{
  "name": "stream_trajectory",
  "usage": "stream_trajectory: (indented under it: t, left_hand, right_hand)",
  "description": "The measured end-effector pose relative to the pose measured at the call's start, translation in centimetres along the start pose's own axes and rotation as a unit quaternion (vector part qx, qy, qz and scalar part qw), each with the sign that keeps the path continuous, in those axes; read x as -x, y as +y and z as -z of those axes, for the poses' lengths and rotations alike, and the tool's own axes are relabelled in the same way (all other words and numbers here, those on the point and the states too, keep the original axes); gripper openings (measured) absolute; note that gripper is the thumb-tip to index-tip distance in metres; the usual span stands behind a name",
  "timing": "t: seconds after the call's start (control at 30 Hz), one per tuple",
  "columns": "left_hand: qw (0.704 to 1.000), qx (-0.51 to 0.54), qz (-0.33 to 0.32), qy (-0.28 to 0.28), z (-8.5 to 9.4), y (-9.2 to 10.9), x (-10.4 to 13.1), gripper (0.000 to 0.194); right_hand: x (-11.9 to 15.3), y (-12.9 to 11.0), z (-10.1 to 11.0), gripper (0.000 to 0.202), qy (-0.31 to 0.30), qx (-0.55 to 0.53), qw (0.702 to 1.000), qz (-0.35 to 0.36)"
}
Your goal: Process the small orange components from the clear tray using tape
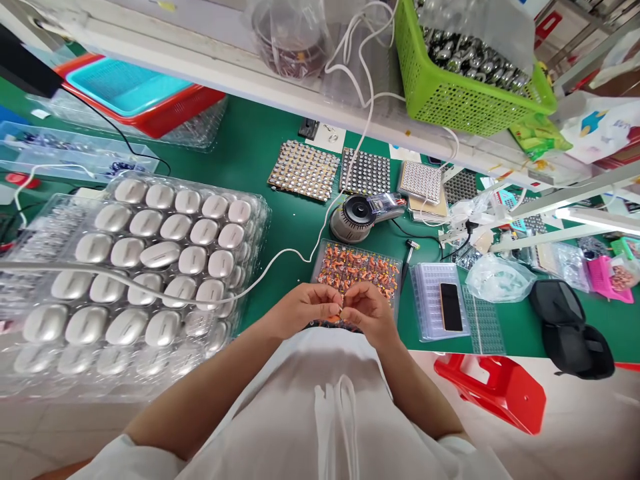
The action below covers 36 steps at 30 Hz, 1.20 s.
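My left hand (311, 308) and my right hand (369, 312) meet fingertip to fingertip in front of my body, both closed in a pinch. Between them is a small part, partly orange, mostly hidden by the fingers; its kind cannot be made out. Right beneath the hands lies a clear tray (360, 267) filled with many small orange parts that have yellow and dark bits. Just behind that tray stands a round grey device with a black top (353, 217), possibly a tape dispenser.
Stacked clear trays of silvery rounded cases (163, 253) fill the left. A white cable (280, 257) crosses the green table (280, 233). Behind are boards of small round parts (305, 170). To the right lie a phone (451, 307) and black case (570, 327); a green basket (470, 100) sits overhead.
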<state>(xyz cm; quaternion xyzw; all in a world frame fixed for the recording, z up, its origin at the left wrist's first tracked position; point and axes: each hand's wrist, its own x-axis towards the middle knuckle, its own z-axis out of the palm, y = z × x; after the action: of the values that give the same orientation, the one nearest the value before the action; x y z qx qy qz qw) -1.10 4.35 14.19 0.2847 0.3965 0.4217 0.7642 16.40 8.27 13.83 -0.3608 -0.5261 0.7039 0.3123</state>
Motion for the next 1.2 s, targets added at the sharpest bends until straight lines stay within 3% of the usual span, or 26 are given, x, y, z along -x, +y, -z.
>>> stream_trajectory:
  t: [0.1,0.27,0.37,0.43,0.53,0.63,0.77,0.9,1.2]
  left_hand:
    - [0.999,0.022,0.019,-0.028,0.5,0.0,-0.5,0.016]
    - [0.994,-0.063,-0.052,0.067,0.8,-0.1,-1.5,0.022]
    - [0.963,-0.213,-0.071,0.15,1.6,-1.2,-1.9,0.025]
    - [0.925,-0.317,-0.068,0.198,2.6,-2.8,-2.3,0.025]
    - [0.888,-0.397,-0.035,0.231,4.3,-5.9,-3.2,0.025]
    - [0.88,-0.406,-0.016,0.246,5.8,-8.9,-4.5,0.025]
    - [0.871,-0.426,0.003,0.245,6.7,-11.5,-6.4,0.02]
    - [0.852,-0.461,0.016,0.248,7.0,-12.8,-7.9,0.015]
    - [0.832,-0.497,0.021,0.247,7.5,-12.7,-8.8,0.02]
  right_hand:
    - [-1.1,0.4,0.5,0.038,-0.071,-0.1,0.989,-0.085]
    - [-3.7,1.3,1.2,0.042,-0.081,-0.108,0.983,-0.126]
    - [-4.7,2.8,1.8,0.04,-0.049,-0.015,0.993,-0.103]
    - [-4.8,4.4,2.6,0.032,-0.009,0.131,0.989,-0.073]
    - [-4.6,7.2,4.2,0.019,0.031,0.393,0.917,-0.07]
    - [-4.2,9.9,5.4,0.015,0.034,0.502,0.859,-0.099]
    - [-4.1,12.5,5.2,0.012,0.022,0.56,0.819,-0.122]
    - [-4.4,13.8,4.1,0.014,0.005,0.606,0.786,-0.126]
    - [-4.7,15.0,4.0,0.014,-0.012,0.654,0.744,-0.136]
